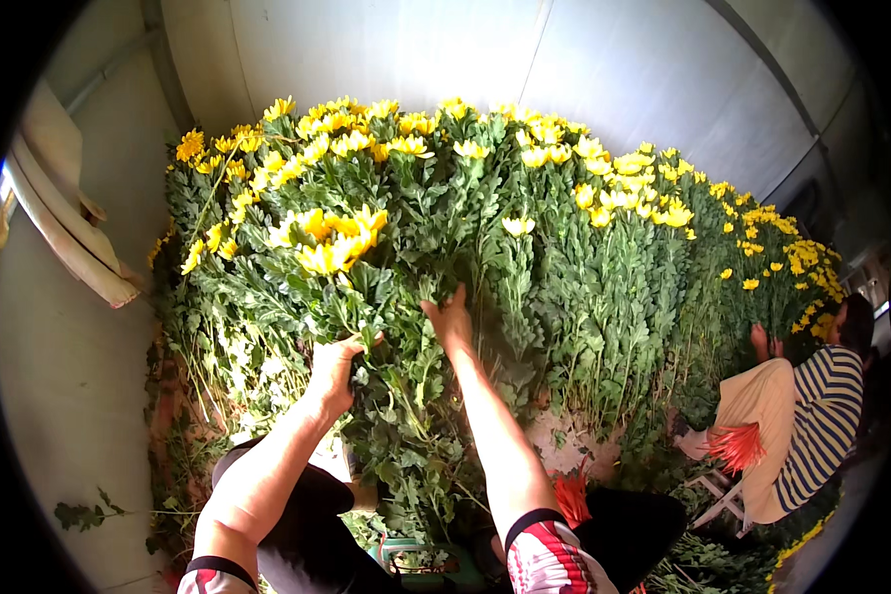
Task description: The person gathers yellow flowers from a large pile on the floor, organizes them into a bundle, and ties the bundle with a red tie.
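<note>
My left hand (339, 365) is closed around the leafy stems of a bunch of yellow chrysanthemums (334, 241), whose blooms stand above it. To the right, my right hand (450, 318) reaches with fingers spread in among green stems; whether it holds any of them cannot be told. Past both hands stands a wide bank of upright yellow chrysanthemums (624, 275). Cut leafy stems (416, 445) hang or lie between my forearms. Red strips (572, 496) rest by my right thigh.
At the right a person in a striped top (824, 416) sits on a low folding stool (720, 501), with red strips on the lap. A green plastic object (434, 560) is between my legs. Pale sheeting (416, 52) rises behind the flowers. Loose leaves litter the ground.
</note>
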A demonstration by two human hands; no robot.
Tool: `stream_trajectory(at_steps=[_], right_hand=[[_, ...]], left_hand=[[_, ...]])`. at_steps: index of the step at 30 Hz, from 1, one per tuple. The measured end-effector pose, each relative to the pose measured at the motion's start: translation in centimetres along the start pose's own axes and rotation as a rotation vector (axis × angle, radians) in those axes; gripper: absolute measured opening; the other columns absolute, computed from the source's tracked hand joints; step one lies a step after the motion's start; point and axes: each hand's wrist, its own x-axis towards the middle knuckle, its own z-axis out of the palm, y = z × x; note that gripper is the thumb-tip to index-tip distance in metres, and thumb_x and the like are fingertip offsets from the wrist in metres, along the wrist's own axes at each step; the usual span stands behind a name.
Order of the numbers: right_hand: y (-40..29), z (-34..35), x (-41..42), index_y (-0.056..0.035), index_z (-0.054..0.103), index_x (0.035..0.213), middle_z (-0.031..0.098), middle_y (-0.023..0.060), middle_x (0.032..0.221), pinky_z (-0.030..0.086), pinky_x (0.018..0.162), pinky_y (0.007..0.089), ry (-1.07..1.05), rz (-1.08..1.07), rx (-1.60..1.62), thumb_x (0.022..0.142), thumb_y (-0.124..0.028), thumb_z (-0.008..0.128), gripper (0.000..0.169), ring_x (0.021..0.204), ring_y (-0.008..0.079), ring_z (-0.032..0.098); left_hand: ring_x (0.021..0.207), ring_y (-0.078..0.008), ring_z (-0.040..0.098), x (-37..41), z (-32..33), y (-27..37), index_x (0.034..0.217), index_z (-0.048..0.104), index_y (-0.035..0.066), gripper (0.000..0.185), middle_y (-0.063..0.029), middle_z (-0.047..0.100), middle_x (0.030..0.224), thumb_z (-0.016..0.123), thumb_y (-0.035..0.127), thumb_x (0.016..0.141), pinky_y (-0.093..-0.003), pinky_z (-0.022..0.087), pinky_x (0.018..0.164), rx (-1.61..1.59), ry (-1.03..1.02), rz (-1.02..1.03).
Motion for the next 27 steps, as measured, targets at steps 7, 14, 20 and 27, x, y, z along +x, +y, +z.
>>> stream_trajectory(at_steps=[7, 14, 20, 27], right_hand=[[-1.2, -0.6, -2.3, -0.0130, 0.053, 0.134, 0.069, 0.0138, 0.096, 0.051, 0.078, 0.0404, 0.111, 0.048, -0.072, 0.099, -0.041, 0.048, 0.045, 0.082, 0.0284, 0.065], [-4.9, -9.5, -11.3, -0.0004, 0.064, 0.086, 0.056, 0.0021, 0.065, 0.044, 0.051, 0.0310, 0.136, -0.261, 0.169, 0.098, -0.036, 0.055, 0.038, 0.054, 0.0142, 0.051], [-1.5, -8.9, -19.7, -0.0025, 0.060, 0.106, 0.065, 0.0148, 0.082, 0.052, 0.051, 0.0331, -0.126, -0.492, -0.103, 0.102, -0.026, 0.046, 0.027, 0.063, 0.0193, 0.063], [-0.9, -7.6, -21.7, -0.0028, 0.058, 0.096, 0.063, 0.0166, 0.079, 0.051, 0.055, 0.0396, -0.030, -0.607, -0.304, 0.095, -0.016, 0.059, 0.013, 0.064, 0.0333, 0.063]], left_hand=[[0.069, -0.0176, 0.064, 0.9, -1.7, 1.0, 0.100, 0.069, 0.002, 0.025, -0.0060, 0.068, 0.085, 0.072, 0.015, 0.080, -0.0350, 0.055, 0.062, -0.051, 0.037, -0.008], [0.077, -0.0171, 0.061, 0.8, -1.4, 1.6, 0.095, 0.070, 0.004, 0.028, -0.0037, 0.067, 0.086, 0.081, 0.018, 0.073, -0.0349, 0.050, 0.067, -0.130, -0.054, 0.073], [0.074, -0.0129, 0.059, -0.2, -0.1, 3.0, 0.090, 0.070, 0.006, 0.022, -0.0005, 0.065, 0.082, 0.078, 0.020, 0.076, -0.0304, 0.049, 0.070, -0.159, -0.291, 0.156], [0.062, -0.0108, 0.055, -3.1, 2.9, 3.1, 0.082, 0.069, 0.005, 0.020, 0.0006, 0.061, 0.070, 0.076, 0.023, 0.080, -0.0283, 0.044, 0.060, -0.104, -0.283, 0.209]])
